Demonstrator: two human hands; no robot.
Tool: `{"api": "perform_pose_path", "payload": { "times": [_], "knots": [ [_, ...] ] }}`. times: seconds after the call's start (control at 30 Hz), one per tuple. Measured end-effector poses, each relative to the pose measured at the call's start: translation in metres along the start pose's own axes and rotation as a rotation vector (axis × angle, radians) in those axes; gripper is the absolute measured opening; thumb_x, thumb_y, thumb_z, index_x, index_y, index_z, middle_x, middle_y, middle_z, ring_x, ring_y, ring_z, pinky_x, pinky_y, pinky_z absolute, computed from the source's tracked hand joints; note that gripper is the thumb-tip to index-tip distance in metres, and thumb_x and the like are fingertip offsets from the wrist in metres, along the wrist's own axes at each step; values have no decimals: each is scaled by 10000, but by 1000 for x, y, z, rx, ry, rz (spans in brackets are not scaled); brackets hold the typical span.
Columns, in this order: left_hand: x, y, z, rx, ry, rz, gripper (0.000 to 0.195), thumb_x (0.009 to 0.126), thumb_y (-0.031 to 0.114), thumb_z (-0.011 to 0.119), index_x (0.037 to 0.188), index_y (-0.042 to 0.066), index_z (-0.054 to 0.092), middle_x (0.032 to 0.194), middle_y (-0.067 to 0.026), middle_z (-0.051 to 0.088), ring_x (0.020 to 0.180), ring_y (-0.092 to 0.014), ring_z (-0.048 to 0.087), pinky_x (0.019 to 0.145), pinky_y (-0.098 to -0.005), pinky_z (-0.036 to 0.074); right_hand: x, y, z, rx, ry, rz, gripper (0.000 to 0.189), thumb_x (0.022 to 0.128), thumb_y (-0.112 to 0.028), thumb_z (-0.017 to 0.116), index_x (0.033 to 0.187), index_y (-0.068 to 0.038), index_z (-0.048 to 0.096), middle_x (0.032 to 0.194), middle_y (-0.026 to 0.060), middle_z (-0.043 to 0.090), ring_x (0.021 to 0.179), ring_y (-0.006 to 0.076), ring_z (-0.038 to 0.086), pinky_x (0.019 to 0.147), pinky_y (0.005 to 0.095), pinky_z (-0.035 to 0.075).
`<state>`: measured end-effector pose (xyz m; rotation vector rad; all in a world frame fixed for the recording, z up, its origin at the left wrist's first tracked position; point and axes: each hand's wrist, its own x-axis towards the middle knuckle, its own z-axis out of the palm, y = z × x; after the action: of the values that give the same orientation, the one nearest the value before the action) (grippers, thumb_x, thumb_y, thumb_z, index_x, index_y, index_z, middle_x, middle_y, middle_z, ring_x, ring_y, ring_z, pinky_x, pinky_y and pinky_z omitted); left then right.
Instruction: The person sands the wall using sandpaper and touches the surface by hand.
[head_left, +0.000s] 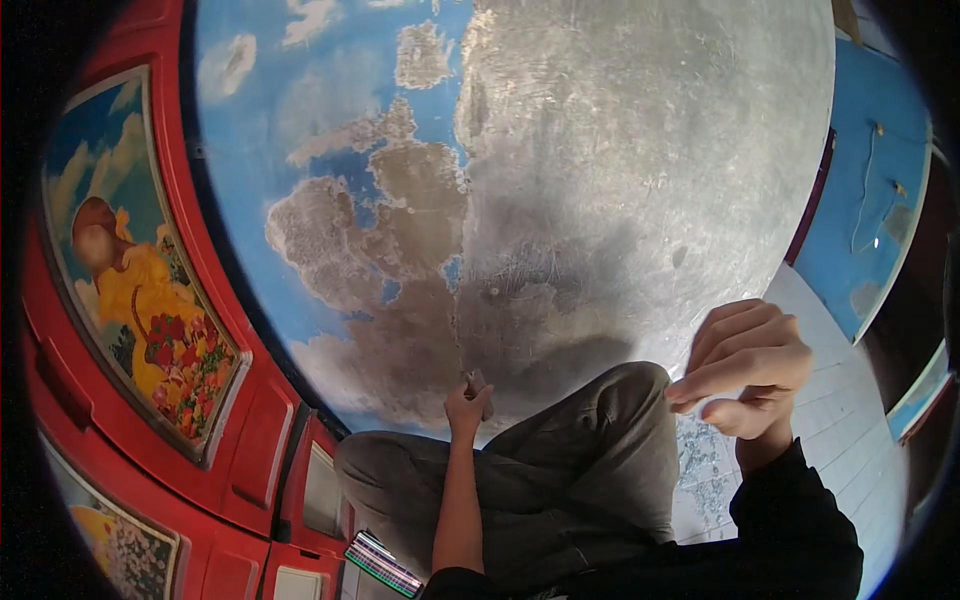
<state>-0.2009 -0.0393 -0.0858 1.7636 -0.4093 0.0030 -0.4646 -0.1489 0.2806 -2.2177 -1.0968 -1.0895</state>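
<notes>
In front of me stands a wall (600, 150) with patches of blue paint (307, 112) on its left part and bare grey plaster on its right. My left hand (465, 409) grips a small greyish-brown hand tool (480, 390), possibly a scraper, low down at the wall. The tool's tip is near the vertical line between the rough patches and the smoother grey. Raised above my right knee (634, 405), my right hand (750, 367) has loosely curled fingers and a gap between thumb and forefinger. Nothing is visible in it.
A red cabinet (247, 420) with picture panels (142, 285) closely borders the wall at left. Debris (701, 457) lies on the pale tiled floor (832, 420) by my right knee. Wires (870, 180) hang on another blue wall (847, 195) at right.
</notes>
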Motion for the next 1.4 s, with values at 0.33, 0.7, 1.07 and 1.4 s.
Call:
{"api": "perform_pose_path", "payload": {
  "times": [0.33, 0.7, 1.07, 1.4],
  "knots": [
    [-5, 63, -19, -396, -200, -37, 294, 794, 237, 658, 928, -15, 588, 786, -53, 618, 718, -120, 586, 622, -278, 443, -2, 58, 57, -206, -769, 404, 235, 784, -233, 638, 972, -91, 637, 742, 52, 658, 660, 216, 639, 575, 293, 475],
    [-13, 81, -37, -1294, -420, -222, 402, 876, 186, 552, 1214, 34, 397, 1199, -105, 494, 1075, -224, 506, 870, -360, 445, -104, 156, 182, 104, -576, 458, 859, 710, -473, 677, 1346, -53, 281, 1353, 185, 338, 1196, 329, 410, 977, 384, 337],
    [-11, 72, -27, -1138, -376, -240, 451, 865, 308, 576, 1215, 68, 423, 1105, -60, 510, 1009, -177, 526, 807, -326, 452, -91, 133, 223, 129, -62, 700, 504, 879, -176, 509, 1329, -39, 327, 1209, 202, 504, 1109, 318, 505, 896, 341, 411],
    [-3, 81, -38, -695, -148, -466, 335, 881, 320, 527, 1108, 73, 521, 976, -61, 590, 895, -159, 583, 688, -303, 476, -66, 160, 193, -141, -113, 509, 504, 844, -77, 503, 1317, -73, 329, 1118, 196, 551, 876, 361, 591, 735, 410, 485]
  ]
}}
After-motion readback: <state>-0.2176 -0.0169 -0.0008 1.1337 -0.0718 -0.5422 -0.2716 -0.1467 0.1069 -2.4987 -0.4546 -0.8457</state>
